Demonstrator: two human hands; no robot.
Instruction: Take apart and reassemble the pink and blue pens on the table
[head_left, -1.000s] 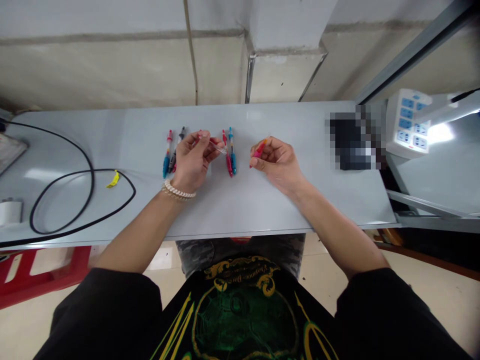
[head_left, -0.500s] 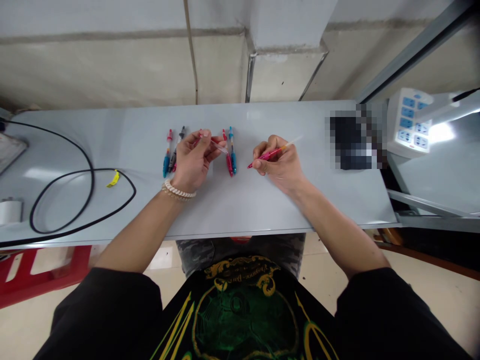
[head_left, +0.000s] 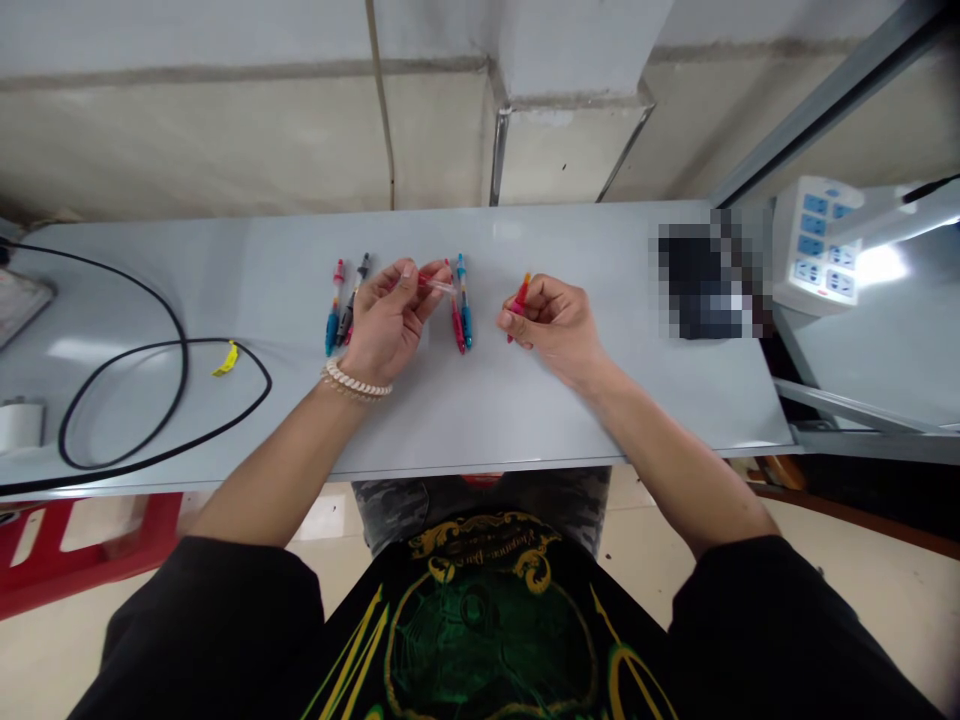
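Note:
My left hand [head_left: 391, 308] pinches a clear pen barrel [head_left: 442, 287] with a red part at its finger end. Between the fingers of my right hand [head_left: 559, 325] is a pink pen part [head_left: 519, 298] with an orange upper end, held steeply tilted. Two pens, one red [head_left: 457, 325] and one blue [head_left: 466, 318], lie side by side between my hands. Left of my left hand lie a pen with a pink top and blue grip [head_left: 334, 318] and a grey-black pen [head_left: 346, 318]; a red tip beside them is partly hidden by the hand.
A black cable [head_left: 184, 375] with a yellow tag [head_left: 226, 358] loops over the table's left side, near a white adapter [head_left: 21, 425]. At the right are a blurred dark object [head_left: 701, 285] and a white power strip [head_left: 814, 245].
The pink part in my right hand has turned from slanting sideways to nearly upright, and its pale rod no longer shows. The clear barrel in my left hand has tilted flatter.

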